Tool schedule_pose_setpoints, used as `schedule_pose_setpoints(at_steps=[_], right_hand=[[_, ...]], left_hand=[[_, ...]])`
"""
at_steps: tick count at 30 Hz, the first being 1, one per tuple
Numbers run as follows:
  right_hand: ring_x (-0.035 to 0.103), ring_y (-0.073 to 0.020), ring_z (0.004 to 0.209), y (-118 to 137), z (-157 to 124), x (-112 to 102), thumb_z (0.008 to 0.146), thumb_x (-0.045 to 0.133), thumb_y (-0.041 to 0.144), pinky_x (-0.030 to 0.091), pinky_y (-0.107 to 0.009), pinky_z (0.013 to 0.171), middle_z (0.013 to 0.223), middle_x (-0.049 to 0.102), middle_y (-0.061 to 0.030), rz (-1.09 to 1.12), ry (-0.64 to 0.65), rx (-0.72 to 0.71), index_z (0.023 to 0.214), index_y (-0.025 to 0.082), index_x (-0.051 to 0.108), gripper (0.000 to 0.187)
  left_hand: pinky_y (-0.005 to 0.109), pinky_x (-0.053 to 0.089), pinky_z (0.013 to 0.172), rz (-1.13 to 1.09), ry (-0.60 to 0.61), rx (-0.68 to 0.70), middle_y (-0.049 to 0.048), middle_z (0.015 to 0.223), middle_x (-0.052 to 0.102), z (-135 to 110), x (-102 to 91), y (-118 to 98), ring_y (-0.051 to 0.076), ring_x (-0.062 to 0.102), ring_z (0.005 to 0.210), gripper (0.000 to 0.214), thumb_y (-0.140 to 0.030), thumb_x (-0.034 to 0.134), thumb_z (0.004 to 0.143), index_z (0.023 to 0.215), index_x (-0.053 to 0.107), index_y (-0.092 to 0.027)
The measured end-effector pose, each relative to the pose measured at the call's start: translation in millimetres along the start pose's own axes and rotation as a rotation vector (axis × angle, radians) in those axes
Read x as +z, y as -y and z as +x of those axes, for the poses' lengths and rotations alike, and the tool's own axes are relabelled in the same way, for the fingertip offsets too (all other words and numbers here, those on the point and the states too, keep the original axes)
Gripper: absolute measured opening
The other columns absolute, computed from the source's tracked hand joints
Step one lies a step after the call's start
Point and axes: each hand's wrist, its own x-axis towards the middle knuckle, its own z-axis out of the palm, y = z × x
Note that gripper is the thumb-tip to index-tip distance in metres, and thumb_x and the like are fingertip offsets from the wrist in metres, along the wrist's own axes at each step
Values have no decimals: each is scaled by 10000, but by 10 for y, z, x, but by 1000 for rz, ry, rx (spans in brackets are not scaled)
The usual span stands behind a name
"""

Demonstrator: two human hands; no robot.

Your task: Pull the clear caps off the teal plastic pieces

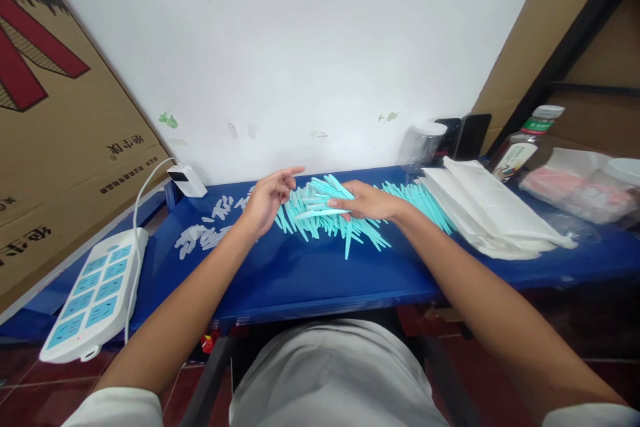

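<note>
Many slim turquoise plastic sticks [310,223] with tapered ends lie in a loose pile on the blue table [320,280]. My right hand [367,200] is closed around a bunch of these sticks [320,201], which point left over the pile, thumb on top. At the pile's left edge, my left hand [267,200] is raised with its index finger stretched out and the other fingers partly curled; I see nothing in it. Small translucent plastic pieces [205,235] are scattered left of that hand. More turquoise sticks [425,203] lie in a row beyond my right wrist.
White flat bags [490,210] are stacked at the right, near a clear jar [423,147], a bottle [520,143] and a pink-filled plastic pack [570,183]. At the left are a power strip [95,297], a small white device [187,180] and a large cardboard box [75,113]. A white wall stands behind.
</note>
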Motion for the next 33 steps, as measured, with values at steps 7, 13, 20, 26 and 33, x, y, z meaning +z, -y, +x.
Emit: schedule_pose_setpoints(at_steps=[7,13,20,26,33], right_hand=[[442,-96,506,-31,-10,-45,913,640,667,315,-234,461,644,590,-1,-16,-36,19,866,173,575,500],[441,-101,507,-36,-13,-58,893,653,681,317,-239,463,654,601,-1,-25,-19,6,927,165,604,519],[462,-105,526,-44,-8,-60,909,621,682,343,-246,500,665,613,-10,-80,30,-10,837,157,607,530],[525,-122,576,-52,21,-23,934,611,651,392,-256,559,682,635,-12,-123,126,-46,788,164,599,509],[543,-127,590,-35,20,27,937,623,629,423,-262,598,681,643,-11,-121,151,-38,773,164,602,494]], left_hand=[[254,568,884,-108,-53,-209,143,1216,720,84,-127,119,193,687,1120,495,8,708,700,1174,748,-130],[429,483,1166,-99,-12,-154,182,1312,717,49,-98,158,286,677,1258,550,-185,872,785,1293,664,-151],[436,601,970,137,-69,-24,174,1142,785,57,-115,178,283,765,1052,521,-479,857,804,1177,731,-138],[332,621,767,294,-129,170,156,1211,760,51,-59,180,266,713,1046,471,-579,785,830,1003,811,-141],[296,579,704,261,-88,157,97,949,789,42,-43,185,203,721,850,499,-495,838,802,1171,772,-165]])
